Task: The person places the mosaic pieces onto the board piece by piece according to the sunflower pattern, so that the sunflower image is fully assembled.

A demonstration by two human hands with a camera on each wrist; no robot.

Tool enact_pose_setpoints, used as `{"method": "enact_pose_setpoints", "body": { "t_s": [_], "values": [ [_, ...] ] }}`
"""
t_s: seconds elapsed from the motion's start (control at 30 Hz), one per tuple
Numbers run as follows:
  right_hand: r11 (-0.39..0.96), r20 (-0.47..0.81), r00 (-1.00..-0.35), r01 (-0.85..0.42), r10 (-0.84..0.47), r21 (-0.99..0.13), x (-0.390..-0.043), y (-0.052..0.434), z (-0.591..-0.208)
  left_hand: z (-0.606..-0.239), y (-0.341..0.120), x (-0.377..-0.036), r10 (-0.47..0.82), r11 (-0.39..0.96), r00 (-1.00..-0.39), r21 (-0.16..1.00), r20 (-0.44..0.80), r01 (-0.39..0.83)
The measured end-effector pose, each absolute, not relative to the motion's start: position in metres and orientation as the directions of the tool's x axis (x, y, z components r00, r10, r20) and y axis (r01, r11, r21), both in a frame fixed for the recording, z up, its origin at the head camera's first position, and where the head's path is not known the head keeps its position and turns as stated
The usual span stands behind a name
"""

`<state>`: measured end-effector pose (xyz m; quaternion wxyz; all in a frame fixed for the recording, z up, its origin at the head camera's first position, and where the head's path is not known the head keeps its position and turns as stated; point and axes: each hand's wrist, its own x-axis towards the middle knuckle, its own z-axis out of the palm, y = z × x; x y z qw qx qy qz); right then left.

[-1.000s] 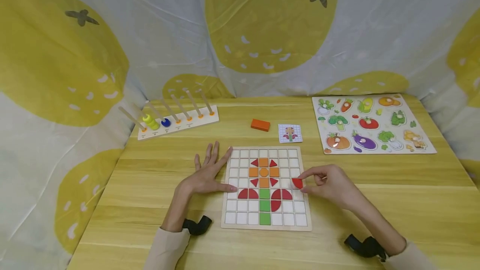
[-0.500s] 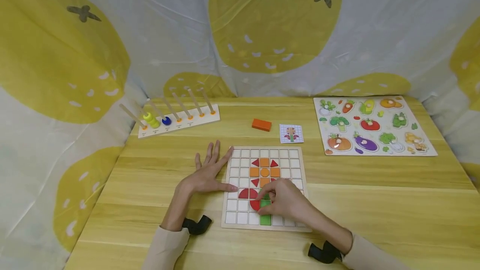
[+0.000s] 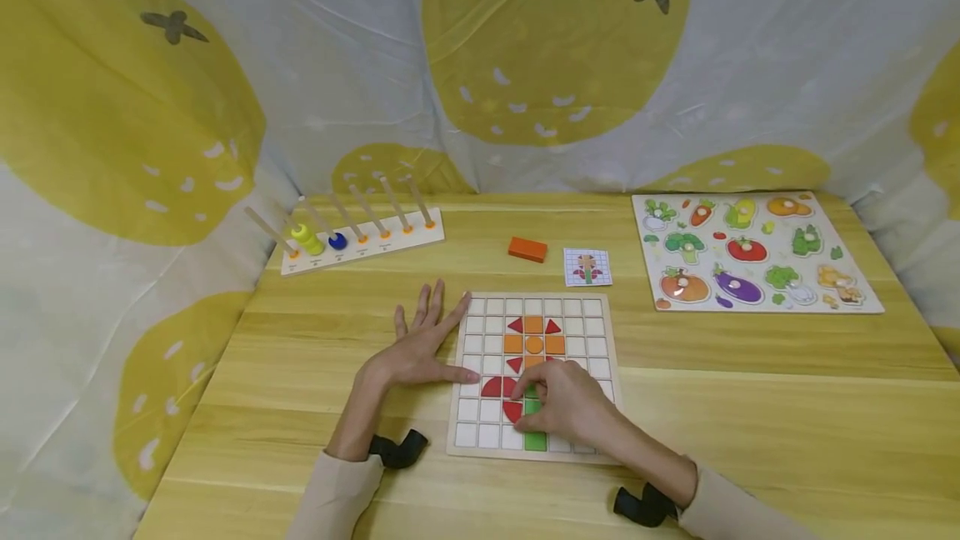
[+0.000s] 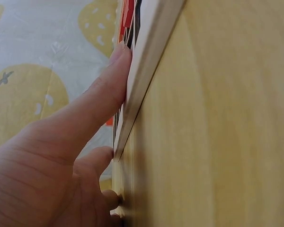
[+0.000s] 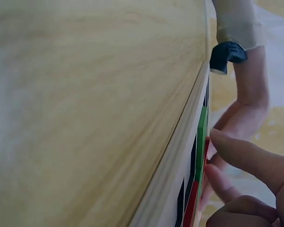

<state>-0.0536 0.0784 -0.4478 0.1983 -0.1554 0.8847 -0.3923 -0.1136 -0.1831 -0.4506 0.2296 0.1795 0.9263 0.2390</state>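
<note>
A square wooden grid board [image 3: 453, 432] lies on the table with a flower pattern of orange, red and green tiles. My right hand [image 3: 570, 398] pinches a red quarter-circle tile [image 3: 512, 412] between thumb and fingers, at the cell left of the green tiles [image 3: 535, 440]. That hand covers part of the pattern's right side. Spread along the board's left edge is my left hand [image 3: 412, 357], its thumb on the rim and its index finger at the upper corner. In the left wrist view the thumb [image 4: 102, 90] lies straight against the board's edge.
Behind the board are an orange block [image 3: 528, 249] and a small pattern card [image 3: 588, 267]. A vegetable peg puzzle [image 3: 757, 257] lies at back right. At back left stands a counting rack [image 3: 363, 244] with upright pegs and yellow and blue beads. A patterned curtain [image 3: 360, 48] hangs behind.
The right hand has carried the red quarter-circle tile leftward from the board's right edge to the cell beside the green tiles, staying there over the last half second. The left hand keeps its place.
</note>
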Motion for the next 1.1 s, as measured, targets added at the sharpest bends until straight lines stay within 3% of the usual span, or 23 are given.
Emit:
{"method": "enact_pose_setpoints", "body": {
  "t_s": [0.53,1.1],
  "values": [
    [0.655,-0.173,-0.892,-0.163,-0.417,-0.738,-0.050,0.078,-0.445,-0.451,-0.182,-0.116,0.446,0.820,-0.826,0.527,-0.344,0.223],
    [0.599,-0.220,-0.891,-0.069,-0.397,-0.798,-0.054,0.091,-0.449,-0.454,-0.186,-0.114,0.464,0.794,-0.830,0.562,-0.311,0.233]
  ]
}}
